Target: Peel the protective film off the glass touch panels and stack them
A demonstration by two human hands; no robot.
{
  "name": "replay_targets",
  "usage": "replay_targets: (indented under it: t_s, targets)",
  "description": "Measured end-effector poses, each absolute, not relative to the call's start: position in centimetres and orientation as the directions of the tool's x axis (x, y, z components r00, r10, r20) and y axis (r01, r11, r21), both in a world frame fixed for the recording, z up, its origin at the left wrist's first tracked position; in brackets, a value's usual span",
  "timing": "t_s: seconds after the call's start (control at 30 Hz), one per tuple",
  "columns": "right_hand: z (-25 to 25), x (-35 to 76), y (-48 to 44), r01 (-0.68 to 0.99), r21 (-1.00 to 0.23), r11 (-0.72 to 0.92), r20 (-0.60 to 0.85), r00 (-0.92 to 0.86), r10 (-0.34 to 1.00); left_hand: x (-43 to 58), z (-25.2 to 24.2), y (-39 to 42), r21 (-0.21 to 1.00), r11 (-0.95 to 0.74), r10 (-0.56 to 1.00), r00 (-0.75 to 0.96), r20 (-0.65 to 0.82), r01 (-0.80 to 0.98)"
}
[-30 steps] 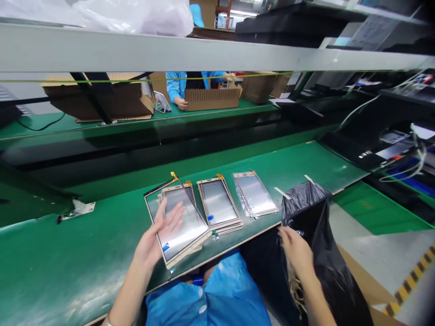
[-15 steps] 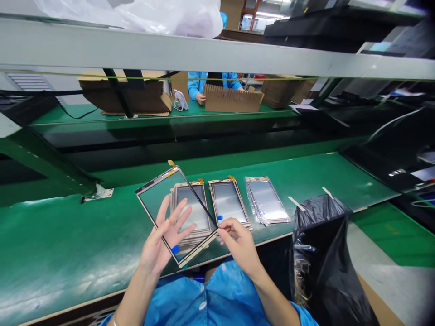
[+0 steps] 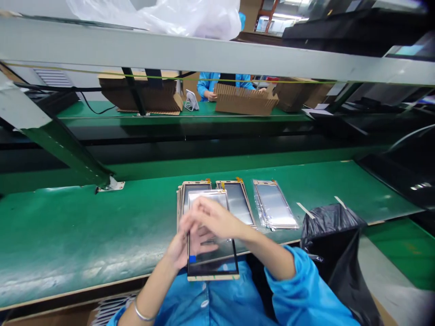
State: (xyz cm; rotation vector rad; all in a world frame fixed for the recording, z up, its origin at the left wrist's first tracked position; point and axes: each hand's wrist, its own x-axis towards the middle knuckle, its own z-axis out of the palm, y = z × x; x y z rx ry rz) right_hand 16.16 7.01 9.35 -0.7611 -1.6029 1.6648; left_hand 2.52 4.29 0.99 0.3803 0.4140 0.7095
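A clear touchscreen glass panel [image 3: 215, 267] with a black border, a blue tab and an orange flex tail stands tilted in front of my body. My left hand [image 3: 178, 251] grips it at the left edge, its fingers spread behind the glass and showing through. Across the front of the panel reaches my right hand [image 3: 214, 219], slightly blurred, fingers bent together near the upper left edge; whatever they pinch is hidden. Just behind lie a stack of similar panels [image 3: 180, 199] and a second stack [image 3: 239, 199]. Further right are panels in clear film [image 3: 275, 206].
A black plastic bag [image 3: 335, 244] is taped to the front edge of the green bench [image 3: 84, 235]. A green post [image 3: 79, 156] rises at the left, and a white beam [image 3: 204, 52] crosses above. Opposite, a co-worker's hand [image 3: 211, 96] touches a slotted cardboard divider [image 3: 244, 102].
The panel has turned more upright and moved right and slightly down. My right hand has left its lower right corner and come across to the upper left. The view has shifted left.
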Motion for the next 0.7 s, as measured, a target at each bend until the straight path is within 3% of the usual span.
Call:
replay_targets:
  t_s: [0.07,0.13,0.2,0.3,0.37,0.43,0.53,0.6,0.7]
  targets:
    - [10.5,16.5,10.8,-0.05,-0.983,0.174,0.18,-0.392,0.902,2.9,0.7,3.6,0.401,0.742,0.642,0.74,-0.199,-0.537]
    - [11.8,18.7,14.0,0.107,-0.894,0.434,0.433,-0.036,0.901,2.8,0.7,3.2,0.381,0.748,0.633,0.758,-0.159,-0.544]
    - [12.8,22.1,15.5,0.314,-0.743,0.591,0.668,0.3,0.681,2.2,1.1,3.0,0.451,0.699,0.678,0.715,-0.171,-0.555]
    - [12.3,26.3,14.0,0.453,-0.621,0.639,0.759,0.55,0.348,0.9,2.1,3.4,0.561,0.578,0.797,0.559,-0.23,-0.592]
    - [10.2,27.0,10.9,0.456,-0.673,0.583,0.727,0.554,0.407,0.1,3.0,3.9,0.593,0.48,0.87,0.438,-0.227,-0.646]
    - [7.1,25.8,7.1,0.432,-0.75,0.501,0.66,0.438,0.611,-0.3,3.8,4.5,0.621,0.381,0.921,0.337,-0.194,-0.685]
    - [3.1,22.5,2.2,0.294,-0.911,0.289,0.345,0.157,0.925,-0.3,4.7,5.1,0.656,0.289,0.955,0.256,-0.148,-0.697]
    - [1.7,20.8,0.6,0.198,-0.963,0.184,0.203,0.083,0.976,-0.1,5.1,5.1,0.675,0.265,0.961,0.242,-0.13,-0.689]
    - [1.4,19.8,0.2,0.165,-0.969,0.184,0.205,0.122,0.971,0.2,5.5,4.8,0.694,0.251,0.965,0.23,-0.125,-0.675]
